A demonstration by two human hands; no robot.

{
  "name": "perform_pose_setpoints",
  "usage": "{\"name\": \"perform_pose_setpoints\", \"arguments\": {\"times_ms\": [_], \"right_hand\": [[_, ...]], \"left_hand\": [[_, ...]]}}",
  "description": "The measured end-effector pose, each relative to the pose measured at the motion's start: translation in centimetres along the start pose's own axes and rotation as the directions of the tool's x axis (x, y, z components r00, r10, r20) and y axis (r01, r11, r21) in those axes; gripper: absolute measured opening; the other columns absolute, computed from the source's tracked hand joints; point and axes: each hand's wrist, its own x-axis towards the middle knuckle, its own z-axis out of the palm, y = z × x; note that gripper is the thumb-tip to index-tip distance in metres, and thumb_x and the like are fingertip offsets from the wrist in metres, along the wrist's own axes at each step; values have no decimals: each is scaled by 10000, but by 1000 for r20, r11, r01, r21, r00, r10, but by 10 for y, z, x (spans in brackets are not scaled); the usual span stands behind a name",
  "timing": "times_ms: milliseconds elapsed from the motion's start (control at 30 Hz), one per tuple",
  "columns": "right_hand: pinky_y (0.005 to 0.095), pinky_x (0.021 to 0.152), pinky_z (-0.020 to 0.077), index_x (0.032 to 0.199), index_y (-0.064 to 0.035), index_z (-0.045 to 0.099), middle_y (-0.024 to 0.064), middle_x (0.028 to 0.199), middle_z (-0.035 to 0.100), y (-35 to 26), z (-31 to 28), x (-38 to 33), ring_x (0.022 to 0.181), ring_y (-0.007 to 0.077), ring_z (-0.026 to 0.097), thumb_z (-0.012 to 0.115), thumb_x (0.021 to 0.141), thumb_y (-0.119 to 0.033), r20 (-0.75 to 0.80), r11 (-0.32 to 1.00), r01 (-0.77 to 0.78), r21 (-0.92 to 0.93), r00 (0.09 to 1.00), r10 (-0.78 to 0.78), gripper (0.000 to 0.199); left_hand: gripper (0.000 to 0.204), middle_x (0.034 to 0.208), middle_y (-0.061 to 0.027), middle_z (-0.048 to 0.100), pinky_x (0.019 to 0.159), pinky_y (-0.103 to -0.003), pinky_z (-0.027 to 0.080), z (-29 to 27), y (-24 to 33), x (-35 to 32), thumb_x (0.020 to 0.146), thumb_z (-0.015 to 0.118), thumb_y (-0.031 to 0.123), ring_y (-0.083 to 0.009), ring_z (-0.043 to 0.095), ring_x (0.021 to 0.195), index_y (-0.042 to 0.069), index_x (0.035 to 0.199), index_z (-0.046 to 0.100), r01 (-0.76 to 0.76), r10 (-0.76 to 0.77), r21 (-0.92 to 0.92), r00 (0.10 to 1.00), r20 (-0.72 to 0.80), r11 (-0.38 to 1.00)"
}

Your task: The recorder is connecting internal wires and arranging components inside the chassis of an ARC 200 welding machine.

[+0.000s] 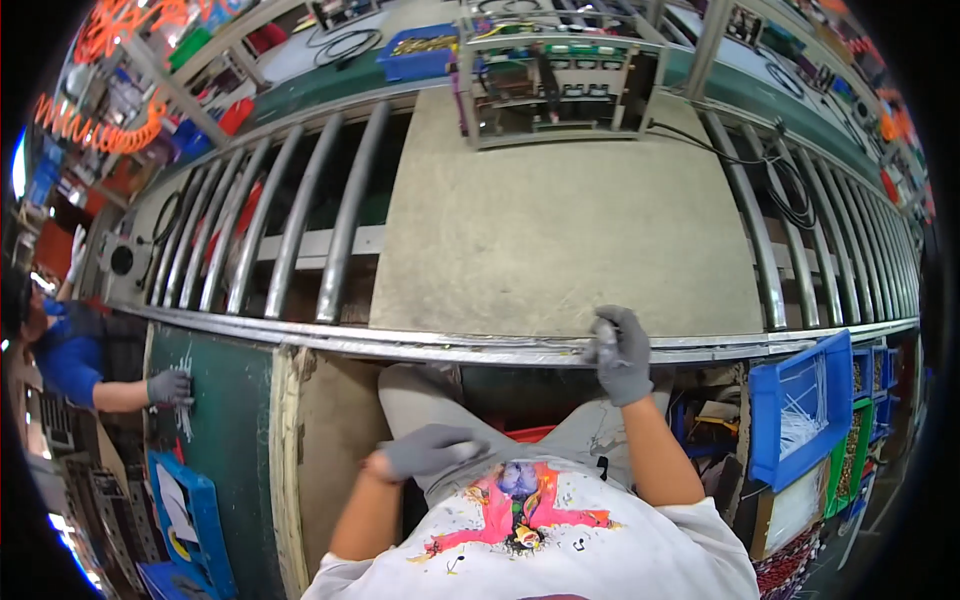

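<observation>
Both my hands wear grey gloves. My left hand (430, 452) lies flat across my lap, its fingers stretched out, with nothing seen in it. My right hand (622, 358) is raised over the near metal rail (500, 347), by the front edge of a flat beige board (560, 230). Its fingers are curled together; whether a small thing is pinched in them is hidden. At the far edge of the board, away from both hands, stands an open metal-framed unit (560, 95) with circuit boards and wiring inside.
Roller conveyors (300, 215) flank the board. A black cable (790, 195) lies coiled on the right rollers. At right is a blue bin (805, 410) of white cable ties. Far off, a blue tray (418, 55) holds brass-coloured parts. A co-worker's gloved hand (170, 387) touches the green bench.
</observation>
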Motion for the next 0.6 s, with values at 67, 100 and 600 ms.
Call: {"name": "perform_pose_setpoints", "arguments": {"times_ms": [67, 100, 600], "right_hand": [[386, 755, 524, 1098, -55, 611, 145, 925, 653, 10, -46, 15, 870, 309, 651, 545, 814, 7, -13, 733, 373, -568, 887, -461, 299], [407, 753, 525, 1120, -64, 605, 149, 962, 646, 9, -65, 19, 873, 330, 646, 547, 787, 2, -22, 679, 329, -657, 891, -454, 344], [470, 591, 438, 1104, -80, 574, 171, 788, 561, 6, -73, 34, 692, 387, 567, 572, 759, -87, 45, 244, 104, -964, 971, -236, 345]], "left_hand": [[420, 1084, -197, 684, 879, -407, 509, 43, -66, 81, 991, 498, 378, -324, 658, 1009, 30, 1169, 654, -5, 48, 227, 982, -184, 974], [480, 1183, -194, 649, 952, -410, 473, 52, -74, 125, 986, 472, 430, -328, 621, 1097, 49, 1238, 620, 209, -197, 349, 978, -71, 914], [720, 1604, -108, 251, 1217, -402, 141, 69, -146, 343, 964, 368, 597, -308, 213, 1476, 127, 1510, 358, -88, -3, 237, 932, 362, 967]]}}
